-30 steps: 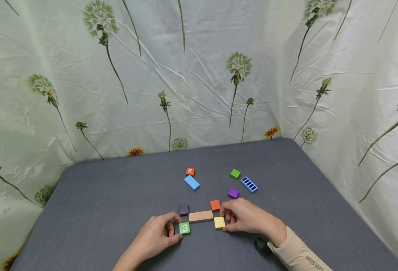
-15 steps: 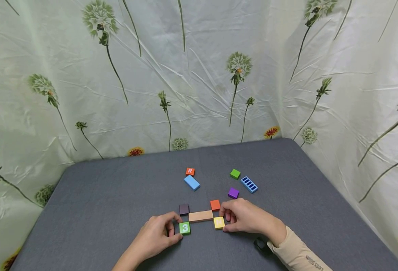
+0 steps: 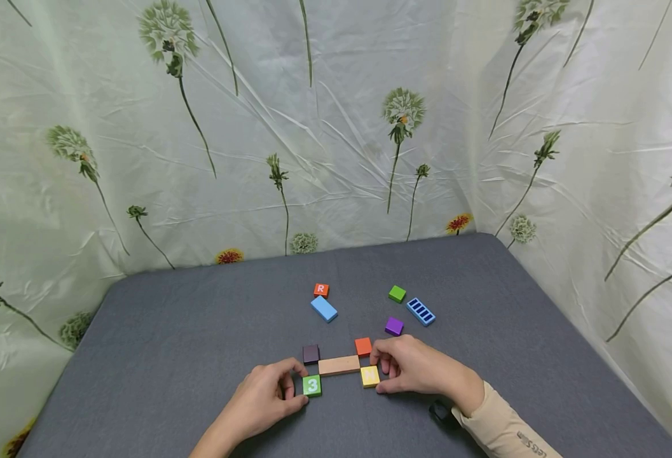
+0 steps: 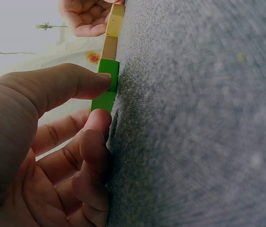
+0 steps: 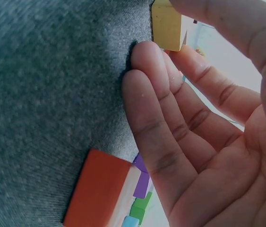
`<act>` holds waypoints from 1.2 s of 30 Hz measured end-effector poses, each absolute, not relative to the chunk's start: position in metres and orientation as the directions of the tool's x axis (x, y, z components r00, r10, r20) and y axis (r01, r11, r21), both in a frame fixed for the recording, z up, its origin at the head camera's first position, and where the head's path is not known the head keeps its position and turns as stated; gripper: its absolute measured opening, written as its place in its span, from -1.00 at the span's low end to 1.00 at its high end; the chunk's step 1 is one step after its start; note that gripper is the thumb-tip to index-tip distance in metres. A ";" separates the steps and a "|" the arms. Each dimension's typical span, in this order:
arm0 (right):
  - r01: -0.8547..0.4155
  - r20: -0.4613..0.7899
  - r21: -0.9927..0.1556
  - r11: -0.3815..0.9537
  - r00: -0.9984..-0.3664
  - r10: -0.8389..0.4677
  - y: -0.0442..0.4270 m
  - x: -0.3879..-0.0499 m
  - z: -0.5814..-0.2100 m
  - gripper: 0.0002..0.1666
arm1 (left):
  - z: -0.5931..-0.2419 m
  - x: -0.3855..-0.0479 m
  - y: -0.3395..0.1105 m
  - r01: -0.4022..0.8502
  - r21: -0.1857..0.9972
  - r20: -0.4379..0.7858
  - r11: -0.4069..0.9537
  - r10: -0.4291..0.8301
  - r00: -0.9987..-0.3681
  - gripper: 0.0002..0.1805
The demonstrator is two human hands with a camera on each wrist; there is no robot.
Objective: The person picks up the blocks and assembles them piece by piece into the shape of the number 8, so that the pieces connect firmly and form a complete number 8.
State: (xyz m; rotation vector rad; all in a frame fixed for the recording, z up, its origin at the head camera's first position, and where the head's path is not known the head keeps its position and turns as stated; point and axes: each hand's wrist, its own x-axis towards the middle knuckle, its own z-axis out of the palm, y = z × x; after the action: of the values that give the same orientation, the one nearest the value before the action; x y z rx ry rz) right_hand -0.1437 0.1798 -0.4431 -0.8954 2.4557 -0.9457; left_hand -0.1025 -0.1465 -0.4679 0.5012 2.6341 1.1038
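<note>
My left hand (image 3: 264, 394) pinches a green block marked 3 (image 3: 311, 385) between thumb and fingertips, low on the grey cloth. On the other side, thumb and fingertips of my right hand (image 3: 412, 366) pinch a small yellow block (image 3: 370, 376); its white mark is hard to read. Between the two lies a long tan wooden block (image 3: 338, 366), set slightly farther back. A dark block (image 3: 310, 354) sits behind its left end, and an orange-red block (image 3: 363, 346) behind its right end. In the left wrist view the thumb presses the green block's side (image 4: 108, 75).
Farther back lie a plain light-blue block (image 3: 324, 309), a red block marked R (image 3: 321, 290), a green block (image 3: 397, 293), a blue block with dark rectangles (image 3: 421, 312) and a purple block (image 3: 394, 326). A black object (image 3: 440, 412) shows beneath the right wrist.
</note>
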 end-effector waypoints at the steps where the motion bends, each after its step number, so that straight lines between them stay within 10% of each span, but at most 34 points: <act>1: -0.431 -0.100 -0.695 0.575 -0.734 -0.671 0.180 -0.144 -0.443 -0.67 | -0.468 -0.102 -0.147 0.219 0.723 -0.086 0.655 0.401 -0.912 -0.70; 36: -0.415 -0.111 -0.701 0.580 -0.740 -0.664 0.180 -0.148 -0.446 -0.69 | -0.435 -0.118 -0.160 0.253 0.689 -0.034 0.679 0.379 -0.925 -0.71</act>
State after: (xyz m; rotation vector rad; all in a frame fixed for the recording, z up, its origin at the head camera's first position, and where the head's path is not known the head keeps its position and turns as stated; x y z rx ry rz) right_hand -0.1481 0.1796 -0.4462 -0.8747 2.4513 -0.9510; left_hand -0.1181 -0.1596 -0.4349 0.5164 2.7162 1.0757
